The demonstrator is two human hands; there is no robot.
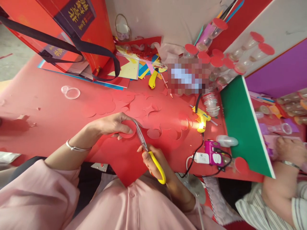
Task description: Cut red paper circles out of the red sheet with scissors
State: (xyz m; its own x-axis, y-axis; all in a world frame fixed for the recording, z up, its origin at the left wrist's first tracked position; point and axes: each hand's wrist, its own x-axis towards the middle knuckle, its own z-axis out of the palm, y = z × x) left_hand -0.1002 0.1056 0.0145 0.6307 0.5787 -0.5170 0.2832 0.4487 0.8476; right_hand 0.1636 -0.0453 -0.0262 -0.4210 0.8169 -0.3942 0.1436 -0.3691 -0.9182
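Observation:
My left hand (114,124) pinches the red paper sheet (121,161) at a partly cut round piece (128,129). My right hand (153,163) grips yellow-handled scissors (146,150), whose blades point up and meet the paper right beside my left fingers. The sheet hangs over the near table edge toward my pink shirt. A silver bangle sits on my left wrist.
Red paper discs and offcuts (144,108) litter the red table. A yellow glue gun (200,119), a pink charger with cables (212,153), stacked clear cups (211,103), red-lidded jars (216,60) and a red bag (79,32) stand around. A green board (242,127) separates another person's hands (289,150) at the right.

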